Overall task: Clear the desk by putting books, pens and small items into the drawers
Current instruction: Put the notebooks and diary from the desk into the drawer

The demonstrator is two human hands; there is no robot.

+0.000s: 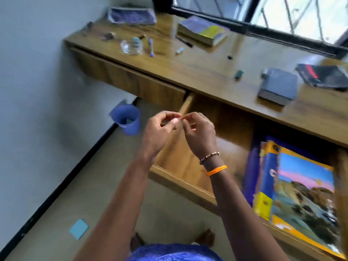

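Fingertips of both hands meet in mid-air above the open drawer (180,178). The left hand (160,132) has its fingers curled inward, thumb and forefinger pressed together at the tip; the right hand (199,134) mirrors it, fingers bent and pinched toward the same spot. Whatever sits between the two pinches is too small and blurred to make out, so I cannot tell what they hold, only that the tips touch or nearly touch there.

Below the fingers lies the bare wooden floor of the drawer. To the right of the right hand, in the same drawer, a colourful landscape-cover book (305,189) lies flat on top of a blue book (252,174), whose cover is mostly hidden; the lower corner of the top book is cut off by the frame edge.

Beyond the fingers, on the desk (207,72), things lie well apart: a thick yellow-and-purple book (203,32), a black pen (185,42) just beside it, a grey book (278,85), a dark pouch with a red stripe (323,74) partly cut off at the right, a clear glass dish (131,47), a purple pen (151,47) beside the dish, and a purple folded item (131,16) at the far edge. Several tiny bits on the desktop are too blurred to name.

Left of the left hand, on the floor, stands a blue bin (126,119); nearer the person lies a blue sticky pad (79,228).
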